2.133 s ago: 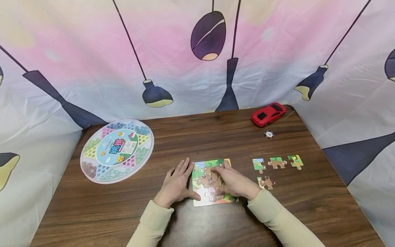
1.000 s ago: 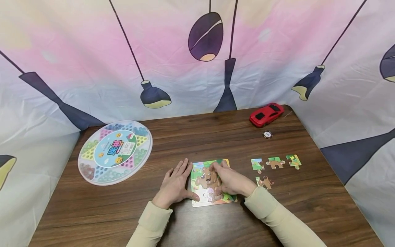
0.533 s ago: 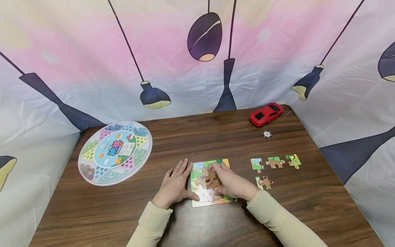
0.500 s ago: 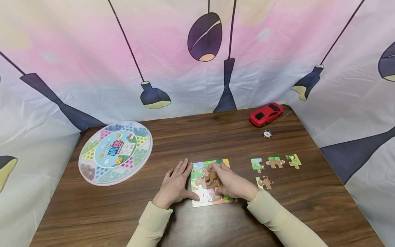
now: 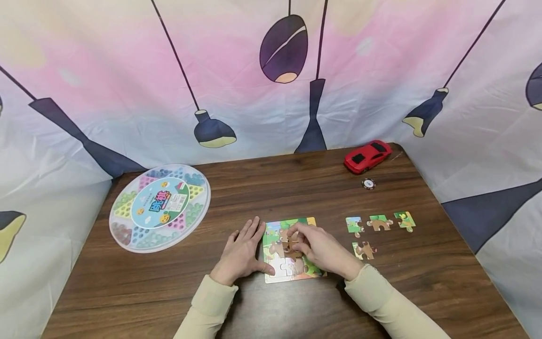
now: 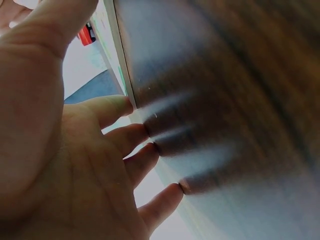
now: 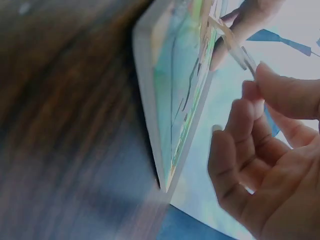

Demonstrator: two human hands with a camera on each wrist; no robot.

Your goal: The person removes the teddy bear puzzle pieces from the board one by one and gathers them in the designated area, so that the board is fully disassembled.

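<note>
A jigsaw board (image 5: 280, 280) with a bear picture lies flat on the table in the head view. My right hand (image 5: 328, 249) is over its right half, pinching a brown jigsaw piece (image 5: 293, 250) between thumb and fingertips. In the right wrist view this jigsaw piece (image 7: 231, 42) stands tilted up from the board face (image 7: 175, 100); whether its far edge still touches is unclear. My left hand (image 5: 239, 256) lies spread along the board's left side, thumb on the lower left corner. Its straight fingers (image 6: 162, 202) touch the table in the left wrist view.
Several loose jigsaw pieces (image 5: 380, 223) lie right of the board. Beyond them are a poker chip (image 5: 368, 183) and a red toy car (image 5: 367, 157). A round Chinese checkers set (image 5: 160, 207) sits at the left. A printed curtain (image 5: 245, 117) hangs behind the table (image 5: 271, 188).
The brown piece has tilted up out of the bear picture in my right fingers. That hand has shifted slightly right. My left hand stays in place at the board's left side.
</note>
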